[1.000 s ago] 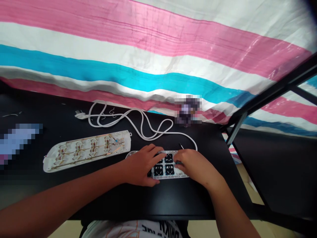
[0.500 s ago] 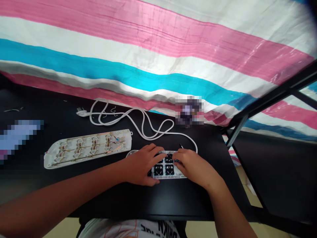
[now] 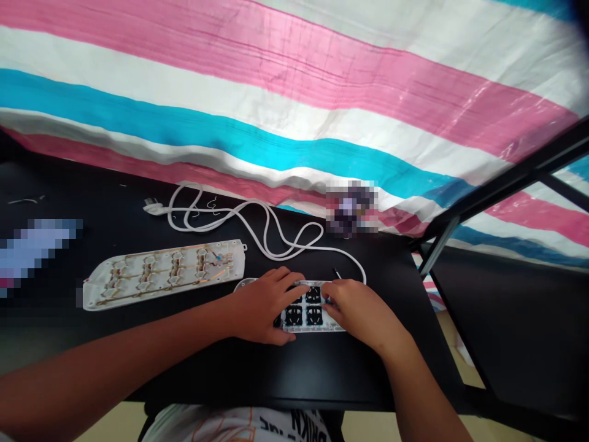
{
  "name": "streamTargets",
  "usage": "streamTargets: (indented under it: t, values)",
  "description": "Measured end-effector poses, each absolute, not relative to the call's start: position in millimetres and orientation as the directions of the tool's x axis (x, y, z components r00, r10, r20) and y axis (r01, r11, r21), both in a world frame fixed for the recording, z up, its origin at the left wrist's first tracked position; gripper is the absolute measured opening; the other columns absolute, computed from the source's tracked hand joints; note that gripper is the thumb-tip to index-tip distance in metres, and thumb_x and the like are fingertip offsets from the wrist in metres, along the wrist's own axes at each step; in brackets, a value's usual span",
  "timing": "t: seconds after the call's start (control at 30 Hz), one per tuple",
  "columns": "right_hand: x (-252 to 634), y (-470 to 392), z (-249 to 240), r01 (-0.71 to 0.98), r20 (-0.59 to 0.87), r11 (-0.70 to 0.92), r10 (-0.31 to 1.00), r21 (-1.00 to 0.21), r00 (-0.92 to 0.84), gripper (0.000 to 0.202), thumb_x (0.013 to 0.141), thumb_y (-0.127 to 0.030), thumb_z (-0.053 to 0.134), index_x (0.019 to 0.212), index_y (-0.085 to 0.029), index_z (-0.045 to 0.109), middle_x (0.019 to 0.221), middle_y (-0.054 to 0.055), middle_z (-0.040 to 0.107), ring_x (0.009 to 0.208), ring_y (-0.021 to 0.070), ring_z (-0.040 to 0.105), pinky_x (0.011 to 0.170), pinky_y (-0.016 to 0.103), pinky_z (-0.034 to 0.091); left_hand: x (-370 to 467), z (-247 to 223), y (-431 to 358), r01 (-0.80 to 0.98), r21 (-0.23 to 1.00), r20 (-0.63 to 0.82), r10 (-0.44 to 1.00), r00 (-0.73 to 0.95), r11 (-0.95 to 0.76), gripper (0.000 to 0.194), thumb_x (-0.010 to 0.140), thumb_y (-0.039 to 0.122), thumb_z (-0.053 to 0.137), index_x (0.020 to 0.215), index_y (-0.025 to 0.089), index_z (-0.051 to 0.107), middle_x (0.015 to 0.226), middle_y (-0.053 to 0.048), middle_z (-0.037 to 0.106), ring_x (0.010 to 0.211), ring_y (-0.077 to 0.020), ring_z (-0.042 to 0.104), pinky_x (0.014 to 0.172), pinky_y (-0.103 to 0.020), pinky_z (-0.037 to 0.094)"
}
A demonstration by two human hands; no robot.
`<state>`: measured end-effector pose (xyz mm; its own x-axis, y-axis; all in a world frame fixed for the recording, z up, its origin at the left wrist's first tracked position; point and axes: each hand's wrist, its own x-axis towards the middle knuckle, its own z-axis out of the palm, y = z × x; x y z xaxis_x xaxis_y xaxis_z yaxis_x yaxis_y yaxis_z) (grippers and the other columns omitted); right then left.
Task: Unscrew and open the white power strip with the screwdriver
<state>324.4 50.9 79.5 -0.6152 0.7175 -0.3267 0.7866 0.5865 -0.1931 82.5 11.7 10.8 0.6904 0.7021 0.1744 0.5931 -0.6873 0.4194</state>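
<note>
A white power strip housing [image 3: 317, 328] with black socket inserts [image 3: 315, 315] lies in front of me. My left hand [image 3: 269, 307] lies across its left part, thumb at the near edge and fingers towards the far edge, holding it steady. At the right end of the housing, my right hand [image 3: 356, 307] is closed, thumb and fingers bent together over the inside. A thin dark stick-like tool [image 3: 337, 274] juts out above this hand; the hand hides most of it, so its kind is unclear.
Left of the housing lies the other white strip half [image 3: 165, 273], with brass contact rails and wires. A white cable [image 3: 276, 255] with a plug [image 3: 154, 207] loops behind on the black table [image 3: 276, 374]. Wire scraps lie nearby. Two spots are blurred out. A striped sheet [image 3: 276, 86] hangs behind.
My right hand has shifted slightly at the right end of the housing, its wrist turning a little. My left hand and the housing stay almost where they were.
</note>
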Motion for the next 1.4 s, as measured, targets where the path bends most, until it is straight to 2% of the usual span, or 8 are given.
streamTargets:
  t: [0.37, 0.57, 0.8, 1.07, 1.3, 1.4]
  values:
    - [320.6, 49.1, 79.6, 0.796, -0.342, 0.582, 0.724, -0.165, -0.600, 0.007, 0.093, -0.022, 0.060, 0.097, -0.021, 0.067, 0.098, 0.004, 0.074, 0.085, 0.0178, 0.069, 0.066, 0.029, 0.032, 82.5, 11.8, 11.3, 0.597, 0.419, 0.178, 0.707, 0.685, -0.684, 0.087, 0.074, 0.047, 0.084, 0.146, 0.015, 0.047, 0.146, -0.020, 0.051, 0.122, -0.0379, 0.052, 0.106, -0.055, 0.047]
    - [322.7, 49.1, 75.8, 0.786, -0.313, 0.593, 0.723, -0.175, -0.616, 0.007, 0.093, -0.021, 0.059, 0.089, -0.020, 0.064, 0.093, 0.004, 0.074, 0.081, 0.0169, 0.068, 0.065, 0.030, 0.029, 82.5, 11.1, 11.3, 0.598, 0.421, 0.164, 0.706, 0.689, -0.682, 0.088, 0.074, 0.046, 0.084, 0.147, 0.013, 0.047, 0.147, -0.021, 0.050, 0.124, -0.0387, 0.050, 0.107, -0.057, 0.046]
    - [319.4, 48.2, 77.1, 0.791, -0.318, 0.587, 0.726, -0.175, -0.609, 0.012, 0.097, -0.021, 0.053, 0.095, -0.021, 0.065, 0.097, 0.004, 0.074, 0.083, 0.0181, 0.069, 0.067, 0.030, 0.032, 82.8, 10.7, 12.1, 0.596, 0.416, 0.172, 0.703, 0.690, -0.687, 0.089, 0.074, 0.048, 0.083, 0.147, 0.013, 0.047, 0.145, -0.021, 0.051, 0.121, -0.0388, 0.051, 0.105, -0.057, 0.047]
    - [322.5, 48.5, 77.1, 0.791, -0.326, 0.579, 0.722, -0.198, -0.610, 0.014, 0.097, -0.024, 0.052, 0.090, -0.021, 0.064, 0.096, 0.004, 0.073, 0.084, 0.0173, 0.067, 0.069, 0.030, 0.032, 82.7, 10.1, 11.4, 0.594, 0.414, 0.179, 0.702, 0.690, -0.689, 0.088, 0.074, 0.048, 0.083, 0.147, 0.012, 0.047, 0.146, -0.021, 0.051, 0.122, -0.0383, 0.050, 0.105, -0.057, 0.047]
    - [326.8, 45.4, 82.0, 0.787, -0.334, 0.564, 0.712, -0.251, -0.617, 0.003, 0.089, -0.022, 0.059, 0.089, -0.021, 0.061, 0.097, 0.003, 0.072, 0.084, 0.0164, 0.066, 0.068, 0.029, 0.032, 82.6, 11.3, 10.6, 0.597, 0.428, 0.164, 0.708, 0.687, -0.678, 0.089, 0.074, 0.048, 0.084, 0.147, 0.013, 0.047, 0.146, -0.020, 0.051, 0.122, -0.0377, 0.050, 0.106, -0.055, 0.047]
    - [327.1, 44.7, 81.2, 0.783, -0.342, 0.565, 0.704, -0.260, -0.622, 0.007, 0.087, -0.020, 0.060, 0.093, -0.020, 0.062, 0.101, 0.003, 0.072, 0.087, 0.0173, 0.067, 0.070, 0.028, 0.033, 82.6, 10.9, 11.0, 0.596, 0.422, 0.171, 0.706, 0.687, -0.683, 0.088, 0.074, 0.048, 0.084, 0.147, 0.013, 0.047, 0.146, -0.020, 0.051, 0.122, -0.0375, 0.050, 0.106, -0.055, 0.047]
